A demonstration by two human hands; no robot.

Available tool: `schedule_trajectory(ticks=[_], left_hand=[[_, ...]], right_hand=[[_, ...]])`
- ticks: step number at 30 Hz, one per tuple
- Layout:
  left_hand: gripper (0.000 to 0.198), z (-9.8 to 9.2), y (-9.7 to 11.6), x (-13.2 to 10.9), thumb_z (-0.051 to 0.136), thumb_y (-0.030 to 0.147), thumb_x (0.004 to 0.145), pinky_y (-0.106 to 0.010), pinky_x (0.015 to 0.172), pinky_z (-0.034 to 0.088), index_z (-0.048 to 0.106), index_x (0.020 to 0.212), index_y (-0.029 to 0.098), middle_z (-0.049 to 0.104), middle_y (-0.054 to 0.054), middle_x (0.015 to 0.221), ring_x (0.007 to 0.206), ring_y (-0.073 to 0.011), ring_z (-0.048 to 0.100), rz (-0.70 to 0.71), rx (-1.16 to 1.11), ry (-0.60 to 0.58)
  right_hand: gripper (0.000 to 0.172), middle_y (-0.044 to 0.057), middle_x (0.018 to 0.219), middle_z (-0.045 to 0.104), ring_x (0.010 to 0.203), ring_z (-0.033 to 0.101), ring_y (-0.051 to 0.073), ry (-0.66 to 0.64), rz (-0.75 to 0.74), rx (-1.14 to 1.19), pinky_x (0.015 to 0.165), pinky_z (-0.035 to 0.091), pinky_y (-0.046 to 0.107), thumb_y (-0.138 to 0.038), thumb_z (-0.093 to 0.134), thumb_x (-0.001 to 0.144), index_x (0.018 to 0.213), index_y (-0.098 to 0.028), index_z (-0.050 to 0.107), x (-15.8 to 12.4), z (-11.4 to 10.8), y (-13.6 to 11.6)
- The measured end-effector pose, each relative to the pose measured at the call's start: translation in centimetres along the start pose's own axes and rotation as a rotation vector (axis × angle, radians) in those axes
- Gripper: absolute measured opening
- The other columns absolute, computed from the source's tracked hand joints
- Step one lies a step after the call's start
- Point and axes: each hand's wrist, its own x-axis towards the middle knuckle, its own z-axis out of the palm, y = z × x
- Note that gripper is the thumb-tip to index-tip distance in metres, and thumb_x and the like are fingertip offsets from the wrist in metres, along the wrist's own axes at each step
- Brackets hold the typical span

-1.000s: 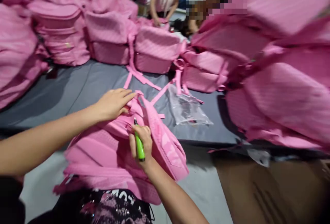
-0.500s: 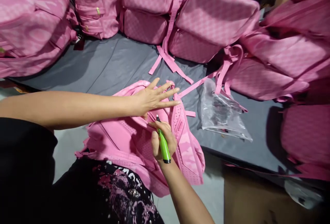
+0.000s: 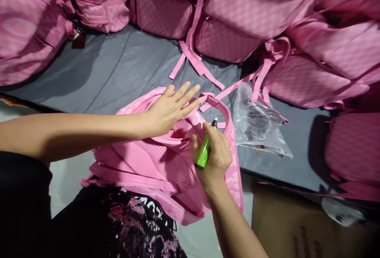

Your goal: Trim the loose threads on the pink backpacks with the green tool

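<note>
A pink backpack (image 3: 169, 163) lies across my lap and against the edge of the grey-covered surface, its perforated back panel and straps facing up. Flat on its upper part rests my left hand (image 3: 175, 107), fingers spread. My right hand (image 3: 215, 153) is closed around a green marker (image 3: 204, 151) with a black end; its pale tip points up and away from me. That hand is over the right side of the backpack, beside a curved shoulder strap (image 3: 227, 119). Whether the marker's tip touches the fabric I cannot tell.
Several pink backpacks (image 3: 246, 12) stand along the back of the grey-covered surface (image 3: 118, 67), with loose straps (image 3: 197, 67) trailing forward. A clear plastic bag (image 3: 261, 131) lies to the right. Below the edge are a cardboard box (image 3: 285, 218) and more clear plastic (image 3: 341, 210).
My right hand has moved right and slightly up with the green marker, away from my left hand. The shoulder strap now arches up at the backpack's right side. My left hand stays spread on it.
</note>
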Motion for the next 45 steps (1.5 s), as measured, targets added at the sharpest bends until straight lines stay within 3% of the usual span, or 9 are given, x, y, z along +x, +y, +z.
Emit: schedule_trajectory(ticks=[4,10,15,23,28,32,36,41,45], left_hand=[[0.089,0.1,0.1,0.6,0.061,0.038,0.087,-0.055,0.122,0.02,0.014,0.16,0.014,0.004,-0.014,0.168,0.155,-0.0354,0.006,-0.042,-0.009,-0.034],[0.092,0.3,-0.8,1.8,0.066,0.033,0.083,-0.06,0.118,0.02,0.018,0.159,0.013,0.006,-0.016,0.168,0.154,-0.0397,0.009,-0.107,-0.04,-0.137],[0.092,-0.2,-1.5,1.4,0.068,0.036,0.083,-0.062,0.115,0.023,0.017,0.159,0.026,0.009,-0.012,0.168,0.152,-0.0421,0.012,-0.054,-0.045,-0.16],[0.09,0.0,-1.7,1.8,0.067,0.027,0.084,-0.054,0.109,0.034,0.017,0.159,0.024,0.008,-0.012,0.168,0.148,-0.04,0.024,-0.083,0.006,-0.237],[0.09,-0.1,-2.0,1.9,0.066,0.031,0.085,-0.053,0.107,0.036,0.015,0.159,0.022,0.009,-0.013,0.168,0.144,-0.0389,0.03,-0.043,0.029,-0.242],[0.085,-0.2,-2.0,1.7,0.062,0.033,0.087,-0.053,0.104,0.038,0.019,0.159,0.021,0.014,-0.014,0.167,0.139,-0.0385,0.036,-0.05,0.005,-0.215],[0.083,0.0,-2.0,1.8,0.062,0.03,0.087,-0.054,0.107,0.034,0.02,0.158,0.024,0.013,-0.011,0.168,0.14,-0.0388,0.035,-0.064,-0.023,-0.211],[0.082,0.1,-2.0,1.7,0.06,0.033,0.088,-0.053,0.106,0.035,0.018,0.159,0.028,0.014,-0.008,0.168,0.14,-0.0367,0.036,-0.082,0.008,-0.207],[0.081,0.2,-2.0,1.6,0.06,0.032,0.089,-0.053,0.104,0.038,0.02,0.158,0.024,0.015,-0.011,0.168,0.139,-0.0358,0.038,-0.058,0.006,-0.187]], right_hand=[[0.069,0.02,0.136,0.057,0.135,0.045,0.041,-0.26,0.122,-0.099,0.106,0.044,0.061,-0.039,0.067,0.089,0.147,-0.015,0.037,2.7,1.7,-0.2],[0.088,0.029,0.132,0.053,0.113,0.057,0.042,-0.497,0.284,-0.154,0.09,0.051,0.056,-0.019,0.075,0.074,0.149,-0.005,0.031,5.1,5.1,-0.9],[0.086,0.025,0.13,0.055,0.112,0.057,0.04,-0.452,0.256,-0.063,0.091,0.051,0.058,-0.016,0.066,0.076,0.152,-0.011,0.026,4.5,4.7,-0.4],[0.081,0.024,0.136,0.053,0.116,0.056,0.038,-0.465,0.282,-0.02,0.095,0.051,0.056,-0.01,0.061,0.077,0.151,-0.012,0.028,4.6,5.0,-0.1],[0.071,0.026,0.131,0.057,0.115,0.058,0.039,-0.436,0.259,-0.001,0.092,0.052,0.056,-0.022,0.06,0.087,0.151,-0.009,0.03,4.5,5.1,0.5],[0.063,0.022,0.13,0.06,0.116,0.059,0.035,-0.327,0.165,0.072,0.095,0.051,0.053,-0.041,0.052,0.096,0.151,-0.014,0.035,3.5,2.5,0.4],[0.031,0.01,0.101,0.07,0.092,0.067,0.025,-0.156,0.146,0.347,0.083,0.056,0.04,-0.04,0.055,0.096,0.119,-0.02,0.063,2.8,-0.8,-0.3],[0.016,0.004,0.093,0.076,0.08,0.072,0.019,-0.562,0.312,0.692,0.074,0.059,0.032,-0.032,0.067,0.09,0.1,-0.021,0.07,4.6,-0.5,0.2],[0.019,0.005,0.098,0.077,0.085,0.073,0.019,-0.696,0.183,0.669,0.078,0.059,0.034,-0.032,0.068,0.089,0.105,-0.022,0.073,5.9,0.6,1.5]])
